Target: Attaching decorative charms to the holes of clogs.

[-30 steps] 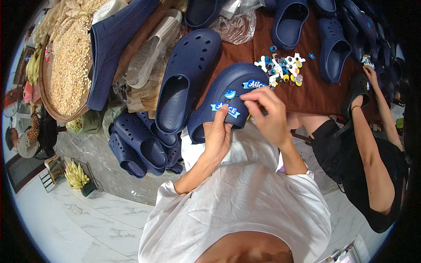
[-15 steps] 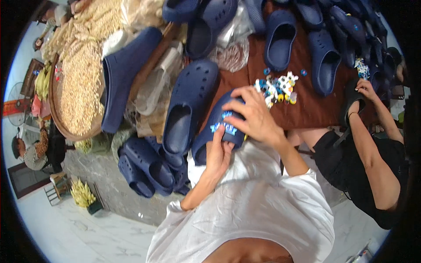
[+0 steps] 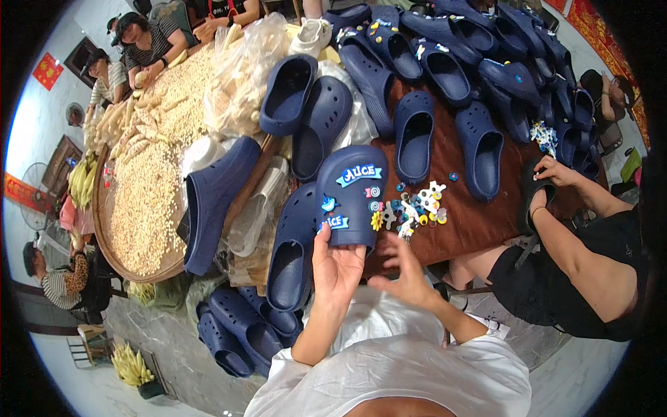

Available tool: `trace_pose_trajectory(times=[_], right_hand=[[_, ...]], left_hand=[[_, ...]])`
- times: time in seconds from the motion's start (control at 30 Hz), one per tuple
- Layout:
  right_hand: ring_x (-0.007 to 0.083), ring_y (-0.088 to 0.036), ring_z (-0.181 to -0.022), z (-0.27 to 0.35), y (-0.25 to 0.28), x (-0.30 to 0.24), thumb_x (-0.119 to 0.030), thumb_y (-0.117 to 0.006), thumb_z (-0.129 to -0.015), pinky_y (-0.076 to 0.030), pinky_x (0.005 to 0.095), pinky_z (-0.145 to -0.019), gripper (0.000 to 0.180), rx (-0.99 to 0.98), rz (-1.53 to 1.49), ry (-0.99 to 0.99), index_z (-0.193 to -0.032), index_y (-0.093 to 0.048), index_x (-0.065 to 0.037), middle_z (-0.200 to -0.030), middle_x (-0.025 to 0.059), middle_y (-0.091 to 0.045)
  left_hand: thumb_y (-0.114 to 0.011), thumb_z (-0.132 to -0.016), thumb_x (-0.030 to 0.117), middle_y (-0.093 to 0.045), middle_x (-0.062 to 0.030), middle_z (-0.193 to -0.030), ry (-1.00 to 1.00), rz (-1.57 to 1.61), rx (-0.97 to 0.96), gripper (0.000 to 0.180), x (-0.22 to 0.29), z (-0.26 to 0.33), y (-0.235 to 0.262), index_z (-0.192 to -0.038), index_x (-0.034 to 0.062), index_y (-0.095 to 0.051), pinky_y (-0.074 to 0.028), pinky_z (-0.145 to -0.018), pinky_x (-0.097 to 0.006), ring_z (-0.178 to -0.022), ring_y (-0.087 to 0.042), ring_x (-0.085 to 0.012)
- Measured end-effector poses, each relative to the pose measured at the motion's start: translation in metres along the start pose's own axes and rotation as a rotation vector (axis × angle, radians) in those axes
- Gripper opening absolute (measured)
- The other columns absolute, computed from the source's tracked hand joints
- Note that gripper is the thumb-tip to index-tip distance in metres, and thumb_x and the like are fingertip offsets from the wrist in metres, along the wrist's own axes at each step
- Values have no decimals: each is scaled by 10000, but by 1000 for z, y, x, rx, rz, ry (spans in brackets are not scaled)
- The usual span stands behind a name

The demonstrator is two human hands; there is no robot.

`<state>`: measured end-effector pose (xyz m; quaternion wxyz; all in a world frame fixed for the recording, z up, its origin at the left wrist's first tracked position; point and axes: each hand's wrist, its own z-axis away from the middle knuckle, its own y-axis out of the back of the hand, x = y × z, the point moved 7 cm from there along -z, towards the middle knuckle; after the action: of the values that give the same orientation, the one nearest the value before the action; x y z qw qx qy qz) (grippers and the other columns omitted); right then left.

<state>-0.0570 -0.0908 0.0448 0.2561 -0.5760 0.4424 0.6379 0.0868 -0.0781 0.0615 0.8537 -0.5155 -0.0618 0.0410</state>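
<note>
My left hand [image 3: 338, 267] grips a navy foam clog [image 3: 356, 215] from below, thumb on its face and fingers partly hidden behind it. Its toe points away from me. Blue banner charms with white letters, a small blue whale-like charm, swirl candy charms and a yellow flower charm are fixed to its upper. Just right of its lower end hovers my right hand [image 3: 403, 271], fingers spread and holding nothing. A loose heap of small shoe charms [image 3: 420, 208] in white, yellow, black and blue lies on the brown cloth [image 3: 479, 226] beyond that hand.
Many navy clogs [image 3: 479, 149] cover the far and right side. A round tray of pale kernels [image 3: 142, 215] stands left, near plastic bags [image 3: 253, 62]. Right of me, a co-worker's hands [image 3: 545, 184] hold a dark shoe. Other people sit at the far left.
The clog has been raised and turned away from me, so its charms now show. My right hand has left its upper and moved down to the right. The view has tilted up.
</note>
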Motion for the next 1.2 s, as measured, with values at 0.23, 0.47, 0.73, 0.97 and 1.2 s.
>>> trace_pose_trajectory(times=[0.23, 0.47, 0.73, 0.97, 1.2], right_hand=[[261, -667, -943, -12, -38, 10, -125, -732, -854, -571, 369, -770, 714, -48, -229, -142, -1388, -280, 17, -1204, 193, -565], [273, -553, -1039, -63, 31, 1, -131, -470, -970, -444, 383, -911, 348, 326, -18, 124, -1269, -389, 26, -1133, 203, -542], [161, -601, -583, -221, 155, 40, -274, -402, -1026, -536, 284, -521, 344, 390, -129, 7, -1220, -464, 4, -880, 104, -596], [180, -623, -626, -311, 227, 67, -367, -455, -998, -553, 314, -553, 532, 544, 213, -63, -1373, -455, 12, -940, 123, -637], [465, -486, -1168, -312, 208, 89, -335, -583, -915, -396, 472, -1021, 613, 691, 372, -26, -1358, -393, 43, -1281, 337, -444]], left_hand=[[-648, -935, 185, -628, -128, -1232, 4, 183, -56, 321, -6, -29, -42, -1191, 8, -570, -459, -1057, -426, -1187, -585, -255], [-543, -976, 168, -523, -204, -1362, 199, -7, -355, 464, -33, -19, -88, -1375, -44, -439, -390, -1130, -437, -1293, -495, -317], [-584, -950, 90, -654, -132, -1145, -202, -939, -356, 307, 10, -39, -83, -1240, -8, -559, -541, -927, -344, -1019, -660, -206], [-534, -944, 25, -679, -80, -1086, -333, -1450, -531, 237, 50, -74, -90, -1157, -32, -620, -508, -896, -284, -1010, -637, -134], [-604, -875, 69, -697, -113, -1014, -596, -1942, -600, 269, 32, -134, -120, -1131, 0, -652, -520, -821, -311, -937, -670, -178]])
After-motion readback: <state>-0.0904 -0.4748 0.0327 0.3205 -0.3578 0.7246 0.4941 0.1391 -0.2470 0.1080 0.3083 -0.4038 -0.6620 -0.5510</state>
